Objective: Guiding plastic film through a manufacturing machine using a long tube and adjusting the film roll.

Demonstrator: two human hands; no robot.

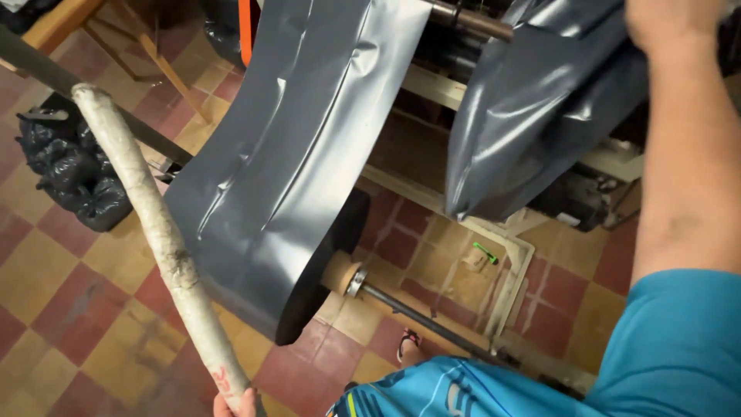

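My left hand (235, 404) shows only its fingertips at the bottom edge, gripping the near end of a long worn cardboard tube (154, 224) that slants up to the left. My right hand (671, 23) is raised at the top right, its wrist and back in view, fingers hidden against a hanging fold of grey plastic film (525, 116). A second wide sheet of grey film (285, 162) runs down from the machine to a big dark roll (320, 270) on a metal shaft (417, 313) with a cardboard core.
A metal roller bar (471, 22) tops the machine frame (494, 232). Black plastic bags (69, 170) lie on the red and yellow tiled floor at left. A wooden stand (147, 46) is at top left. My sandalled foot (409, 344) is beside the shaft.
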